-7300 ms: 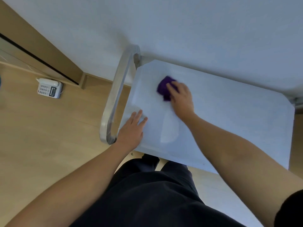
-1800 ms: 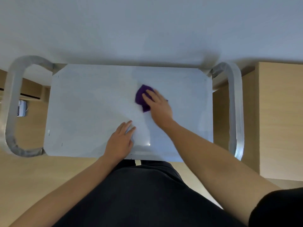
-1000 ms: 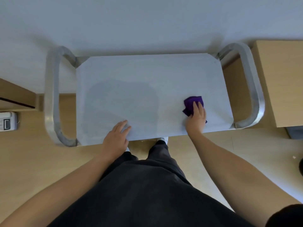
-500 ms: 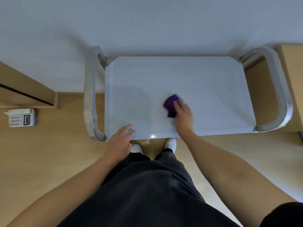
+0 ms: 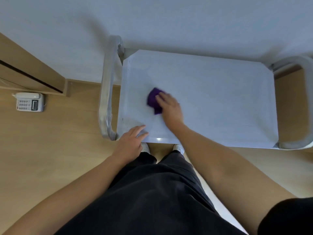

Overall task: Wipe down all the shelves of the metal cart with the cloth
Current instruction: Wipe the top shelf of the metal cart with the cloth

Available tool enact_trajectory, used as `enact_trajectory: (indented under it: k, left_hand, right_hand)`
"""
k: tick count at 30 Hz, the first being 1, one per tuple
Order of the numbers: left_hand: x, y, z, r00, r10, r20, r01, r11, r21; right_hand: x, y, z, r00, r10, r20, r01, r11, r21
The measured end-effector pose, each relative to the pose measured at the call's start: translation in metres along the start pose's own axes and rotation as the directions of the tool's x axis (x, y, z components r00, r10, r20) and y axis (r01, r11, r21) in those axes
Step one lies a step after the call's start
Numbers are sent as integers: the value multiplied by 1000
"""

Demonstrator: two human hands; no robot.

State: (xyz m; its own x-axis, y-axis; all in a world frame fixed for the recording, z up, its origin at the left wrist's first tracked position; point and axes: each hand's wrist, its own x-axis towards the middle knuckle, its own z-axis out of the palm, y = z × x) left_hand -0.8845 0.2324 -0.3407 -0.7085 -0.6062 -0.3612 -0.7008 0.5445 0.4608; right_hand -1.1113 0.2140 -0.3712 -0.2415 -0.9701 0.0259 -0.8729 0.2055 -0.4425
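The metal cart's top shelf (image 5: 220,99) fills the middle of the head view, seen from straight above. A purple cloth (image 5: 153,99) lies on its left half. My right hand (image 5: 169,107) presses flat on the cloth with fingers stretched out, slightly blurred. My left hand (image 5: 131,141) rests open on the shelf's near left corner, fingers straight. The lower shelves are hidden beneath the top one.
Tubular handles stand at the cart's left end (image 5: 108,92) and right end (image 5: 304,102). The cart backs onto a white wall (image 5: 152,19). A white desk phone (image 5: 29,102) lies on the wooden floor at left, by a wooden door frame (image 5: 33,72).
My right hand has slid the cloth from the shelf's right end leftward over the last second, to the left half. My left hand keeps its place at the near edge.
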Motion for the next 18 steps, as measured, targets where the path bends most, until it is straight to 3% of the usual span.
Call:
enact_trajectory:
  k: [2, 4, 5, 6, 8, 10, 12, 14, 16, 18]
  left_hand:
    - [4, 2, -2, 1000, -13, 4, 13, 1000, 8]
    - [9, 3, -4, 1000, -26, -4, 26, 1000, 3]
    - [13, 3, -6, 999, -36, -11, 36, 999, -3]
    - [17, 2, -7, 999, -47, -16, 47, 999, -7]
    - [27, 0, -10, 998, -56, -21, 56, 998, 2]
    - [36, -1, -13, 998, -59, -19, 59, 998, 9]
    - [43, -2, -16, 997, -75, -16, 76, 997, 29]
    - [46, -5, -20, 997, -82, -5, 82, 996, 40]
    - [45, -7, -21, 997, -71, 4, 71, 997, 24]
    - [45, -6, -22, 997, -71, 11, 71, 997, 10]
  right_hand:
    - [4, 43, -25, 966, 250, -67, -249, 968, 15]
    - [6, 62, -37, 848, 525, -74, -524, 851, 37]
    - [10, 61, -35, 786, 610, -97, -612, 791, 9]
    - [15, 49, -30, 775, 620, -118, -630, 773, -75]
    - [22, 13, -13, 851, 523, -54, -524, 839, -143]
    - [22, -32, 5, 960, 256, 112, -246, 965, -95]
    - [23, -54, 12, 969, -54, 239, 67, 997, -45]
    - [40, -39, 6, 939, -231, 255, 249, 967, -44]
    - [62, -4, -2, 963, -241, 121, 249, 967, -52]
    - [80, 35, -21, 999, 22, -49, -24, 999, -40]
